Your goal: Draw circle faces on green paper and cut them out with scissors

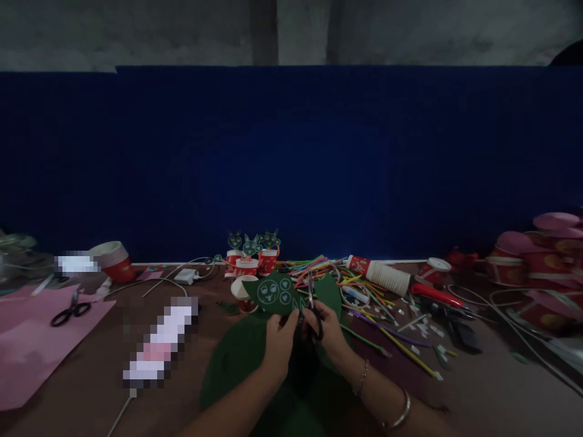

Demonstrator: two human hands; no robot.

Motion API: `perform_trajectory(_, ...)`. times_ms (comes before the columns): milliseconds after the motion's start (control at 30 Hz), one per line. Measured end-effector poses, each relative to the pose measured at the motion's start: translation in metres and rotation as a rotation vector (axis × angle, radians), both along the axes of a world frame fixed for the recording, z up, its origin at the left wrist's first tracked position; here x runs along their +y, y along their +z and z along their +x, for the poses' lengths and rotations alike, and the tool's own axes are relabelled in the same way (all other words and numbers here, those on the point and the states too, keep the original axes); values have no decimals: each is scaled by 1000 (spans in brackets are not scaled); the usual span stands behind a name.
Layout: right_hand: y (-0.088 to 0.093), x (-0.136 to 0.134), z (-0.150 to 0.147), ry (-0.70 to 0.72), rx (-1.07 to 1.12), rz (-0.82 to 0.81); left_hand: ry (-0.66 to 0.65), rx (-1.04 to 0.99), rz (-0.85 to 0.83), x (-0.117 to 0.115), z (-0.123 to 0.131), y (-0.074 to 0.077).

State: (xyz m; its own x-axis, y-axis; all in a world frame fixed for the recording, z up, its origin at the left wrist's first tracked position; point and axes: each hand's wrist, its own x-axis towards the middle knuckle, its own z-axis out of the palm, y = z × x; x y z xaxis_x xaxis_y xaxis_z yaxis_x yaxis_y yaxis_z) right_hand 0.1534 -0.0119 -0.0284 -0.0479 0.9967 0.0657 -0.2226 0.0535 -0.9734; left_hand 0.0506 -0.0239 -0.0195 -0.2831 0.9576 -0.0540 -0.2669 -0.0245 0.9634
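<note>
My left hand pinches the lower edge of a dark green paper sheet with a cat-like face, hearts and zigzag shapes drawn in white. My right hand has its fingers in the dark handles of a pair of scissors. Their blades point up and away, beside the drawn shapes at the paper's right side. Another green piece shows just right of the blades. Beneath my forearms lies a larger green sheet. A paper cup stands behind the held paper, partly covered.
Several red cups with green cat faces stand at the back. Coloured pipe cleaners and a toppled cup stack lie to the right. On the left are pink paper, more scissors and a cup stack. Cables cross the table.
</note>
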Motion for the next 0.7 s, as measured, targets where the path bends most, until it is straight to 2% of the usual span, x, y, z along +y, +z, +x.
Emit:
perform_trajectory(67,-8,-1,1,30,8,62,2,35,-19,2,2,-4)
perform_trajectory(167,-19,-3,4,147,-19,89,103,136,3,6,-2,-14)
perform_trajectory(333,-21,-3,0,270,-34,175,133,207,37,12,-11,-22)
perform_trajectory(500,-22,-4,-2,254,-75,193,192,150,-38,13,-10,-22)
perform_trajectory(700,-27,-7,-1,281,-114,162,213,172,-19,15,-12,-28)
